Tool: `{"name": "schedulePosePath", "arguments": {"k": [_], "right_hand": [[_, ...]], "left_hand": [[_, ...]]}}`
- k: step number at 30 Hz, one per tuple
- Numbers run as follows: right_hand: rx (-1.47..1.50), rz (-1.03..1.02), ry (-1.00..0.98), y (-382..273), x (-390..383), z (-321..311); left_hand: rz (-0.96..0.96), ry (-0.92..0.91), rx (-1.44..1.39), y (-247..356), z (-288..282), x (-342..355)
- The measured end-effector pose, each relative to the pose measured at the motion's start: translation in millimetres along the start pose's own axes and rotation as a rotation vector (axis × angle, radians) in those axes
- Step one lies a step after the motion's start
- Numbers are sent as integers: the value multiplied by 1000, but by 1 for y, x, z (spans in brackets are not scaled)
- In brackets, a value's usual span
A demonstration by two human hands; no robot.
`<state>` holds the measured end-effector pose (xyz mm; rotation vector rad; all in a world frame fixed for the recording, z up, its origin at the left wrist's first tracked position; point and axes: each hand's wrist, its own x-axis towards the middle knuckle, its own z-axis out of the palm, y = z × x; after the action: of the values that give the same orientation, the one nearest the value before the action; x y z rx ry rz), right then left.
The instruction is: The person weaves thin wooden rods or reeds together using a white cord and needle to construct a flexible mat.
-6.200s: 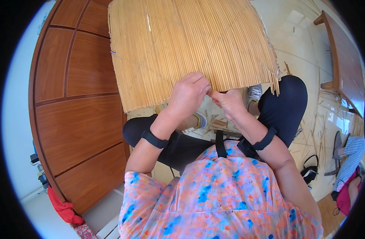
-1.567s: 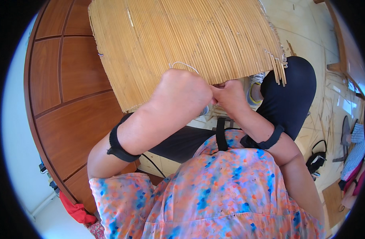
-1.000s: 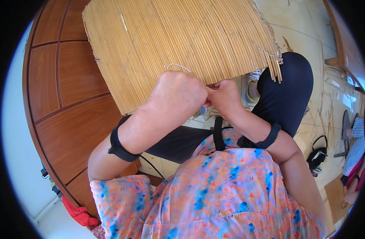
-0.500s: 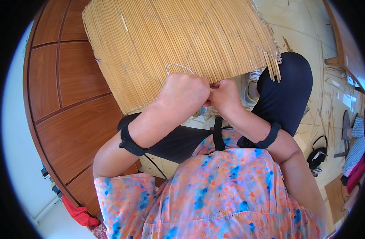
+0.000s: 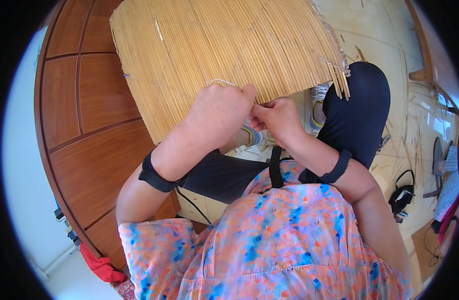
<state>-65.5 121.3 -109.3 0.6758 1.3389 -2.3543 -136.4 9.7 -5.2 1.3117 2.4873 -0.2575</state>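
A mat of thin, straw-coloured sticks (image 5: 224, 45) fills the upper middle, its near edge over my legs, with several sticks (image 5: 339, 77) jutting loose at its right corner. A loop of white cord (image 5: 219, 81) lies on it behind my left hand (image 5: 224, 105). That hand is closed at the near edge, back upward, hiding whatever is in its fingers. My right hand (image 5: 277, 115) is closed beside it, thumb and fingertips pressed at the same edge close to my left fingers; what they grip is hidden.
A brown panelled wooden piece (image 5: 99, 165) stands at my left, red cloth (image 5: 102, 265) below it. At right are a wooden bench (image 5: 429, 45), scattered sticks (image 5: 409, 135), a black strapped object (image 5: 402, 197) and another person's checked-clothed leg (image 5: 447, 185). My dark-trousered knee (image 5: 359, 100) rises beside the mat.
Since six seconds ago the mat has shifted left and the cord loop has appeared. In the last half second both hands moved slightly left and the loop shows less above my left hand.
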Motion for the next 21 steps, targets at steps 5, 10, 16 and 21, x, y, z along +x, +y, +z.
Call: {"name": "schedulePosePath", "arguments": {"k": [5, 10, 16, 21], "right_hand": [[54, 35, 31, 0, 2, 1], [45, 31, 42, 3, 2, 1], [109, 39, 43, 5, 1, 1], [130, 84, -15, -5, -4, 2]], "left_hand": [[36, -14, 10, 3, 2, 3], [12, -23, -38, 10, 13, 7], [-38, 56, -110, 9, 25, 3], [-132, 166, -131, 10, 12, -16]]}}
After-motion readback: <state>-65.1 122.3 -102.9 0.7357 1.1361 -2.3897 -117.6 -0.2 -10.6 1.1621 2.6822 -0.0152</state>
